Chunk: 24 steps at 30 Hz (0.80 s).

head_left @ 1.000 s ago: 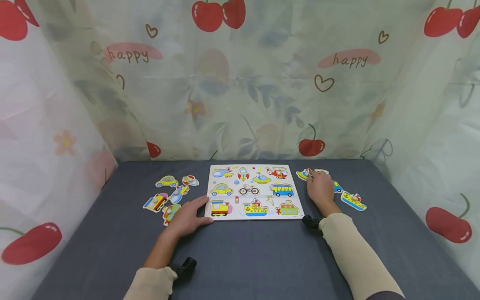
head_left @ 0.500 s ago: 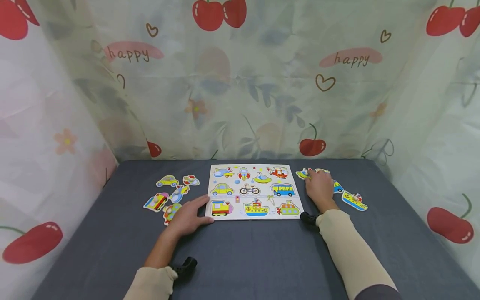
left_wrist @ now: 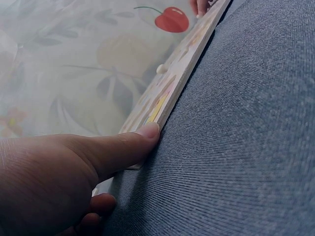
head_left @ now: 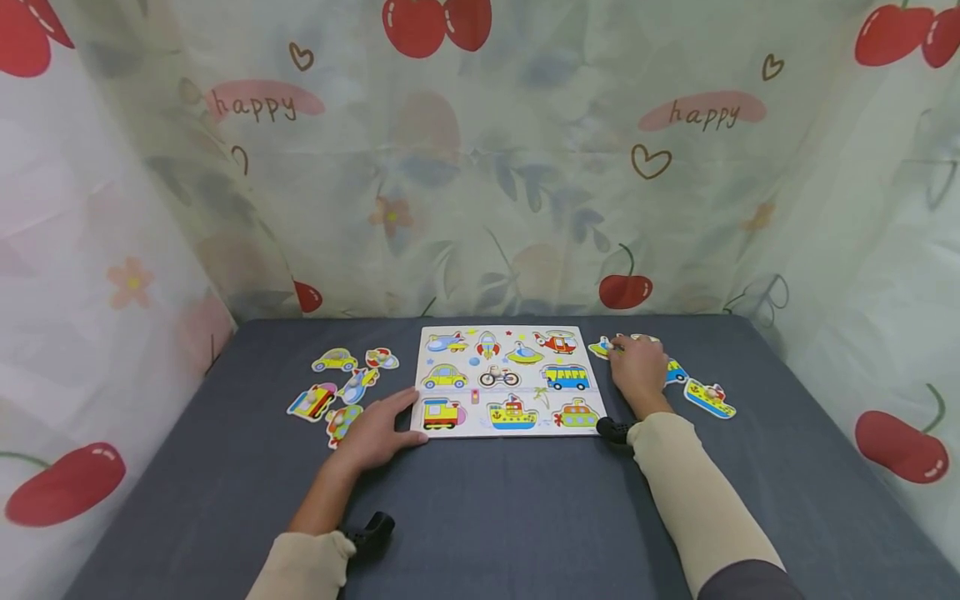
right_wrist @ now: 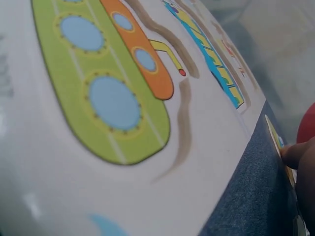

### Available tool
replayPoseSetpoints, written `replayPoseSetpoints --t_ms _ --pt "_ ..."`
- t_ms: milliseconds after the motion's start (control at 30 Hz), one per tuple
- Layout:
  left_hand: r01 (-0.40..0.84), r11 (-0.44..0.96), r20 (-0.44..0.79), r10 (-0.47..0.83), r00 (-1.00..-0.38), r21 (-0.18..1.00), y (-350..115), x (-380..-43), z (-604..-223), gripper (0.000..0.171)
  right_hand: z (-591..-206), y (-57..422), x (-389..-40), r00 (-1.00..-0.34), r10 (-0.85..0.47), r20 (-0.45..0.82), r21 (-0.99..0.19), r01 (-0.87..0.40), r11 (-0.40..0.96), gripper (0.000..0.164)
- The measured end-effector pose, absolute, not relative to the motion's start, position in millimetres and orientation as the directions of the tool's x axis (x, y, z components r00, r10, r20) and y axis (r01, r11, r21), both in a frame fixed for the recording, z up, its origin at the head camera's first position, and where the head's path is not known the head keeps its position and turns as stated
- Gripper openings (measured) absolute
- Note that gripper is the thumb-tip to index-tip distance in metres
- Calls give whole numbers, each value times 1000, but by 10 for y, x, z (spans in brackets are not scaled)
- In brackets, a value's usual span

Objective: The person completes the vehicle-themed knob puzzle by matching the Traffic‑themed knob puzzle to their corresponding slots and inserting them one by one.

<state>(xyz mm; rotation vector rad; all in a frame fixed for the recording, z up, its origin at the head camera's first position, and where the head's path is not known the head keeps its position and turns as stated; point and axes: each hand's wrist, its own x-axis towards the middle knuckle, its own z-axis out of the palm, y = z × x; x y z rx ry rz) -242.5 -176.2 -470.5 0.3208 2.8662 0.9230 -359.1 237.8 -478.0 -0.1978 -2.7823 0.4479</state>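
Observation:
In the head view my left hand [head_left: 377, 435] rests at the front left corner of the white vehicle puzzle board [head_left: 480, 417]. Its thumb presses the front edge, as the left wrist view also shows, and its other fingers lie along the left side. Right of the board, my right hand [head_left: 639, 371] pinches a yellow-green flying saucer puzzle piece [head_left: 599, 347], partly hidden by the fingers. Under and beside that hand lie a blue bus piece [head_left: 676, 372] and a ship piece [head_left: 709, 399]. A bicycle piece [head_left: 498, 377] with a knob sits in the board's middle row.
Left of the board lie a yellow car piece [head_left: 334, 360], a helicopter piece [head_left: 382, 358], an airplane piece [head_left: 358, 386], a train piece [head_left: 312, 403] and a submarine piece [head_left: 343, 423]. Dark grey cloth [head_left: 510, 517] covers the table. A printed curtain [head_left: 480, 208] stands behind it.
The flying saucer piece has shifted slightly to the left with my right hand on it, and the right forearm has drawn slightly left. My left hand keeps its place on the board.

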Motion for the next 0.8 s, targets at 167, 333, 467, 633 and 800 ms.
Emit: replayPoseSetpoints --t_ms 167,333,467,633,800 --pt "159 797 -50 231 -972 582 -1761 -2430 -4708 76 -4789 2371 -3593 -930 188 315 -326 80 942 23" --pt "155 802 -52 226 -973 577 -1768 -2431 -4712 76 -4809 2355 -3617 -928 190 321 -344 72 936 23" --pt "159 801 -50 229 -972 577 -1773 -2434 -4704 75 -4817 2347 -3640 -927 198 318 -370 71 926 24" --pt "162 798 -45 231 -972 580 -1766 -2435 -4708 75 -4802 2344 -3658 -925 207 318 -381 76 921 26" --pt "165 800 -46 234 -971 576 -1766 -2432 -4708 75 -4766 2326 -3659 -919 228 321 -404 85 911 27"
